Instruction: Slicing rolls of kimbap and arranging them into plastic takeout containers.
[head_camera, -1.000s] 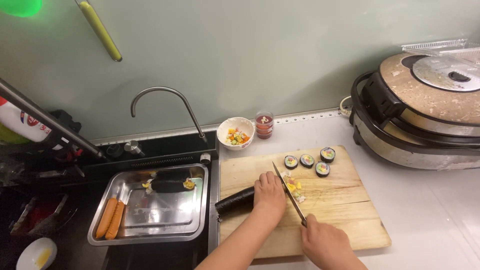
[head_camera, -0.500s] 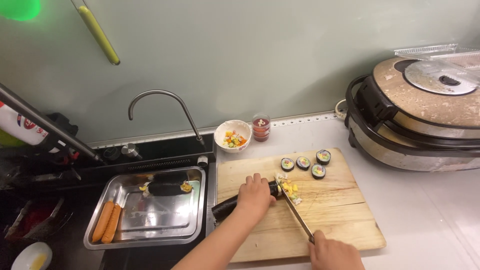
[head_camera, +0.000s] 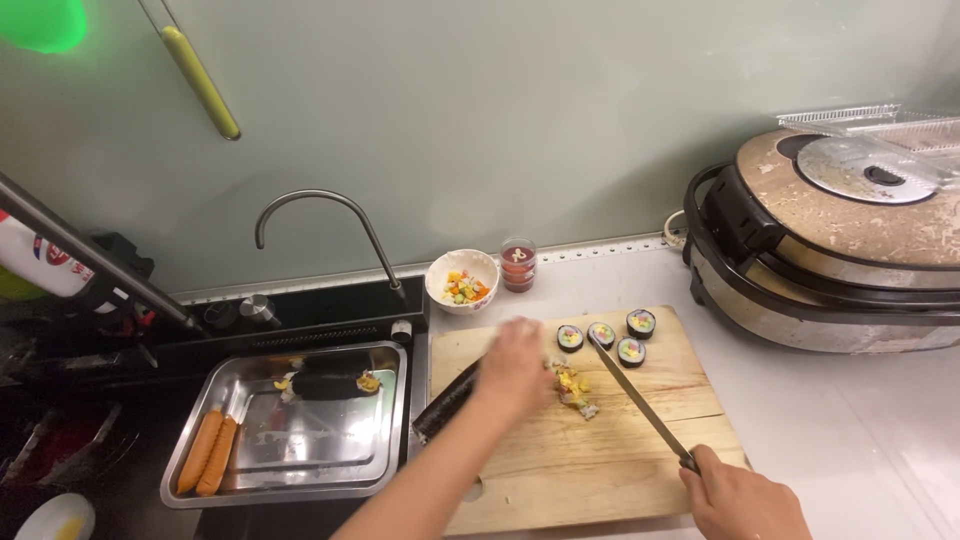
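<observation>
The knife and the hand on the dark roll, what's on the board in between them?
A small loose heap of yellow filling bits lies on the cutting board, between the left hand and the knife, in the head view.

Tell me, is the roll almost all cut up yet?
Not yet. Four cut slices already sit at the back of the cutting board. Right now the left hand rests on the long dark roll, and the right hand holds the knife above some spilled filling. Most of that roll is uncut, and another roll waits in the metal tray.
</observation>
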